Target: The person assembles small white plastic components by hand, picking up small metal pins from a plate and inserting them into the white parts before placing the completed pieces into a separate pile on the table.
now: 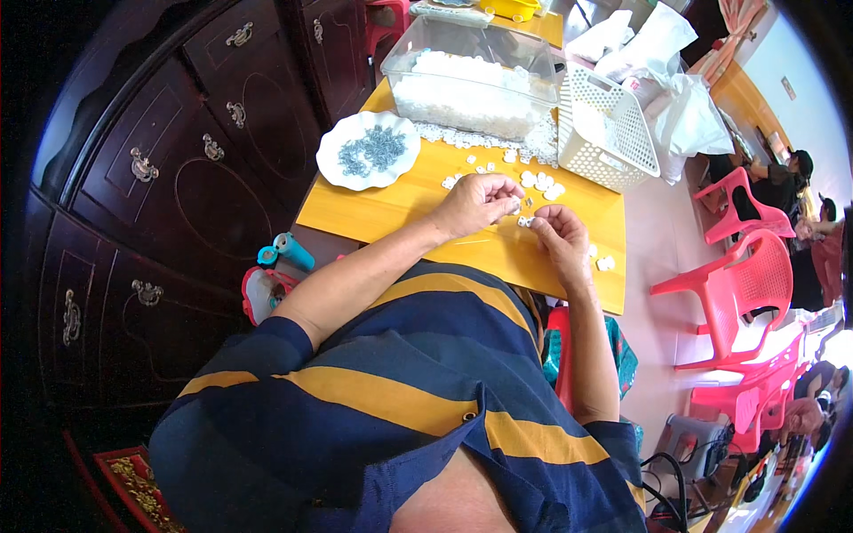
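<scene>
Over the yellow wooden table (355, 211), my left hand (478, 204) is closed in a pinch. Something small and pale shows at its fingertips, too small to name. My right hand (565, 238) pinches a small white plastic piece (523, 221) between thumb and fingers, just to the right of the left hand. Between the hands lies a tiny grey metal piece (530, 202). More white plastic pieces (544, 184) lie scattered beyond my fingers, some joined in clusters. A white scalloped plate (328, 163) to the left holds a heap of small grey metal parts (377, 149).
A clear plastic bin (531, 55) full of white pieces stands at the table's far side on a lace cloth (444, 135). Beside it is a white perforated basket (622, 165). Dark cabinets (178, 169) line the left; pink chairs (745, 275) and people are at the right.
</scene>
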Tool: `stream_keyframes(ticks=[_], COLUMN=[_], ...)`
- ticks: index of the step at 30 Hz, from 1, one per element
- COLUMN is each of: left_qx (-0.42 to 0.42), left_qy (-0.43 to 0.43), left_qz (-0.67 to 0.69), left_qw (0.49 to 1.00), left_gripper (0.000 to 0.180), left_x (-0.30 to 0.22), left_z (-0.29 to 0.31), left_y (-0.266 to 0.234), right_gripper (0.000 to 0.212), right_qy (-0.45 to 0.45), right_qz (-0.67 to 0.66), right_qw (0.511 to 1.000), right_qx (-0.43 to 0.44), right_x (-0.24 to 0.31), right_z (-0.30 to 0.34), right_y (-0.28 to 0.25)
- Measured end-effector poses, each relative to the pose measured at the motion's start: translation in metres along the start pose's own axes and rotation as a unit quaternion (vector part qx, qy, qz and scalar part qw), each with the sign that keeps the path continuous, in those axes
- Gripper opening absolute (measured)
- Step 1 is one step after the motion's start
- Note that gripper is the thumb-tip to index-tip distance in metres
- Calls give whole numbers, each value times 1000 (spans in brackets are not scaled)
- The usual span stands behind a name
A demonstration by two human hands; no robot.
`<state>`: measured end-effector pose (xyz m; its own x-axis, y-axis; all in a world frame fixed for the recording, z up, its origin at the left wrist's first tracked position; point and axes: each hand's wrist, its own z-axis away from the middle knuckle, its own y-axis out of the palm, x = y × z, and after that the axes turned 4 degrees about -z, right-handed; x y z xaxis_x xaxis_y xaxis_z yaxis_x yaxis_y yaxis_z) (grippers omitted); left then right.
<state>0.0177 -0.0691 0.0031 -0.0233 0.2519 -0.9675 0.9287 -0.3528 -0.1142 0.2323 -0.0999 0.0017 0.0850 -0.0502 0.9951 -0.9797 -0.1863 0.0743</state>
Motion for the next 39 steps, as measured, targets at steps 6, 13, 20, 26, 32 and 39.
stream_keyframes(ticks=[6,13,20,26,32,39], left_qx=[-56,24,14,14,8,21], left_qy=[105,-21,-28,-13,16,24], left_qz=[-109,-32,-4,-32,-56,-63], left_qw=[987,999,1000,999,998,998], left_gripper=[10,16,16,17,16,17], left_x=[9,1,-3,-5,-3,-1], left_z=[-2,1,1,0,0,-1], left_y=[2,4,5,6,9,10], right_gripper=[10,11,11,10,9,9], right_qy=[-2,-4,-10,-9,-13,-9], right_qz=[3,13,24,31,30,33], right_qw=[1000,1000,999,999,999,999], right_qx=[7,10,18,15,19,23], right_x=[1,0,1,4,5,7], right_z=[0,0,-1,0,0,1], right_y=[1,1,2,4,4,4])
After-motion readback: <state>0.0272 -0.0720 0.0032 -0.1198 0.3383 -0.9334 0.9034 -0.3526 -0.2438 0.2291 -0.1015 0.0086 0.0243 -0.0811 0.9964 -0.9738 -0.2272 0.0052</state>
